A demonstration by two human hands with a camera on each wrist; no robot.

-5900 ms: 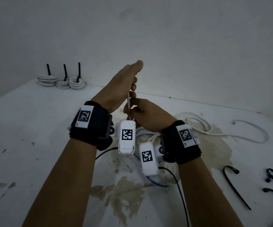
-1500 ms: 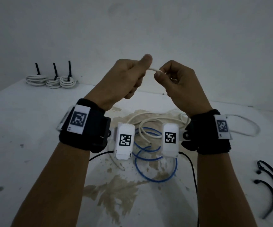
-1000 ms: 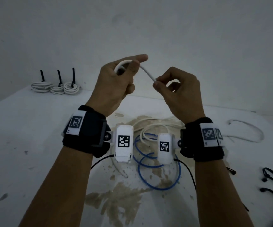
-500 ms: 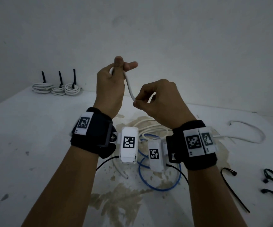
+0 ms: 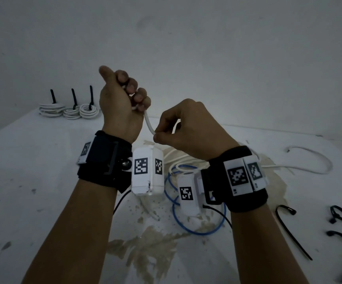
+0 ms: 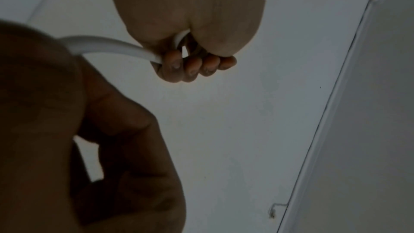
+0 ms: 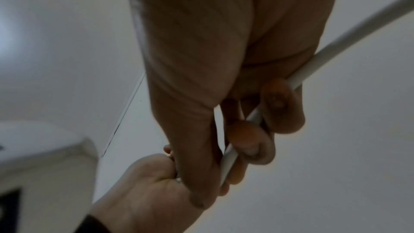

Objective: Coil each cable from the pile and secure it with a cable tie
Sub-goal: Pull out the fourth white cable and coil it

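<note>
The left hand [image 5: 120, 107] is raised with its fingers curled tight around the white cable [image 5: 149, 125], which runs down from the fist to the right hand [image 5: 188, 128] just below and beside it, pinched there between thumb and fingertips. Beneath both grips, loose white and blue cable [image 5: 198, 230] lies on the table [image 5: 32, 171].

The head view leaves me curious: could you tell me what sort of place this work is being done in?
Probably a bare, improvised workspace rather than a furnished room: a stained white work surface against a plain white wall, with three tied cable coils lined up at the back and loose black cable ties lying nearby.
</note>
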